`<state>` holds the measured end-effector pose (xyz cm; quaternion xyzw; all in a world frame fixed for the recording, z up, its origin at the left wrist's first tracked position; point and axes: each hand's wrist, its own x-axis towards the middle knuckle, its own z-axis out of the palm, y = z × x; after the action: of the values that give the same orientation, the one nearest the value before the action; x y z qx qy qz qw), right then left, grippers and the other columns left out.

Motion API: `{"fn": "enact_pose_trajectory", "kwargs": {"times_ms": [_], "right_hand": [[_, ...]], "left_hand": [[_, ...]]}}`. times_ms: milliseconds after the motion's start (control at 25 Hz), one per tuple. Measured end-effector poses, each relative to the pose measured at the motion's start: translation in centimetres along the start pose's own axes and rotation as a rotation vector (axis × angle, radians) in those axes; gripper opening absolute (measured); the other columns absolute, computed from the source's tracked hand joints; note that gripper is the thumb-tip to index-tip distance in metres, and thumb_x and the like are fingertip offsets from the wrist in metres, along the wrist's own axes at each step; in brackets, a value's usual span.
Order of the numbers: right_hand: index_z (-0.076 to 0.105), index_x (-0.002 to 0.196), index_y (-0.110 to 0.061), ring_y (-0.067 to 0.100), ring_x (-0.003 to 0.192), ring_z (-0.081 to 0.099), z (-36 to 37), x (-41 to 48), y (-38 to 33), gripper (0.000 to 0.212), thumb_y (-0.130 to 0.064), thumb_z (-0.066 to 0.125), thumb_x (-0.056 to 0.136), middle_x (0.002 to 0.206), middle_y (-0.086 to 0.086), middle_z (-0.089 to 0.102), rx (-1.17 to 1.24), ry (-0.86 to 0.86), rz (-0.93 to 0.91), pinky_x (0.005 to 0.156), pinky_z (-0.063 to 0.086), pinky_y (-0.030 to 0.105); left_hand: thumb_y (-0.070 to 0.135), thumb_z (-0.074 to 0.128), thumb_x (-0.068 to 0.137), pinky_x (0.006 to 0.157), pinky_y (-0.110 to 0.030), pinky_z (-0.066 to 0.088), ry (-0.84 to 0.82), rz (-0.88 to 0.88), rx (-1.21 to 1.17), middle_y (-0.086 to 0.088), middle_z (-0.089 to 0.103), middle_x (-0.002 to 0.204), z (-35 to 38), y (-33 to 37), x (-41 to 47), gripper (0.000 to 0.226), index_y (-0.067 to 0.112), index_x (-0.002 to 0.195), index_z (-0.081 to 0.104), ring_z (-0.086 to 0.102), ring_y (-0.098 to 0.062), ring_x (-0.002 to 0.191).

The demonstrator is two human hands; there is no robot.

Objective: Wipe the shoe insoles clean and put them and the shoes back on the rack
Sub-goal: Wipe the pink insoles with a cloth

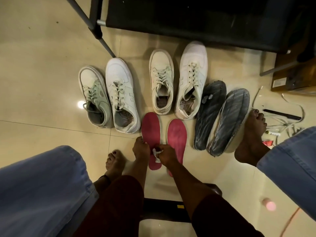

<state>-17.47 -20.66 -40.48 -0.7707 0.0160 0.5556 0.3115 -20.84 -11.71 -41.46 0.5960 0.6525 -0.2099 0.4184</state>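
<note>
Left hand (141, 148) pinches edge of left pink insole (150, 132). Right hand (165, 155) clamps white wipe (156, 153) against same insole. Second pink insole (177, 139) just right. Four white sneakers (161, 82) beyond insole toe.

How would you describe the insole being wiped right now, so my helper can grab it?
Look below the row of four white sneakers on the tiled floor; two pink insoles lie there. It is the left pink insole, nearer the two sneakers on the left, with both hands on its heel half, the right hand holding a white wipe.
</note>
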Motion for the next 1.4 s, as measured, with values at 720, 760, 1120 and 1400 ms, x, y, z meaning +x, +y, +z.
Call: {"fn": "enact_pose_trajectory", "kwargs": {"times_ms": [720, 760, 1120, 1400], "right_hand": [[0.066, 0.107, 0.000, 0.019, 0.084, 0.063, -5.7, -1.6, 4.9, 0.023, -0.011, 0.060, 0.088, 0.102, 0.005, 0.066, 0.315, 0.218, 0.400, 0.067, 0.056, 0.018], [0.065, 0.110, 0.000, 0.017, 0.085, 0.061, -6.1, -1.9, 5.3, 0.024, -0.008, 0.058, 0.088, 0.104, 0.005, 0.065, 0.332, 0.206, 0.402, 0.066, 0.054, 0.017], [0.058, 0.114, 0.011, 0.016, 0.068, 0.055, -10.0, -10.0, 0.8, 0.028, 0.011, 0.049, 0.088, 0.083, 0.009, 0.060, 0.654, 0.036, 0.291, 0.060, 0.049, 0.024], [0.064, 0.094, 0.010, 0.018, 0.062, 0.053, -12.8, -20.5, -7.9, 0.021, 0.016, 0.046, 0.087, 0.073, 0.009, 0.059, 0.715, 0.041, -0.012, 0.044, 0.047, 0.020]], "left_hand": [[0.010, 0.049, 0.094, 0.094, -0.033, 0.047, -0.341, 0.039, 0.007, -0.018, 0.057, 0.121, 7.5, -1.2, -5.2, 0.032, 0.000, 0.125, 0.050, 0.056, -0.034, 0.115], [0.011, 0.052, 0.093, 0.092, -0.038, 0.049, -0.337, 0.049, -0.029, -0.019, 0.061, 0.113, 7.5, -1.5, -5.1, 0.027, -0.001, 0.117, 0.054, 0.059, -0.035, 0.108], [0.007, 0.054, 0.089, 0.070, -0.037, 0.046, -0.373, 0.112, -0.436, -0.014, 0.060, 0.079, 1.2, 2.2, -12.2, 0.007, 0.008, 0.084, 0.058, 0.058, -0.027, 0.076], [0.031, 0.043, 0.092, 0.074, -0.040, 0.048, -0.737, -0.018, -0.980, -0.021, 0.067, 0.081, -7.4, 7.2, -22.2, 0.041, -0.005, 0.099, 0.061, 0.064, -0.032, 0.073]]}}
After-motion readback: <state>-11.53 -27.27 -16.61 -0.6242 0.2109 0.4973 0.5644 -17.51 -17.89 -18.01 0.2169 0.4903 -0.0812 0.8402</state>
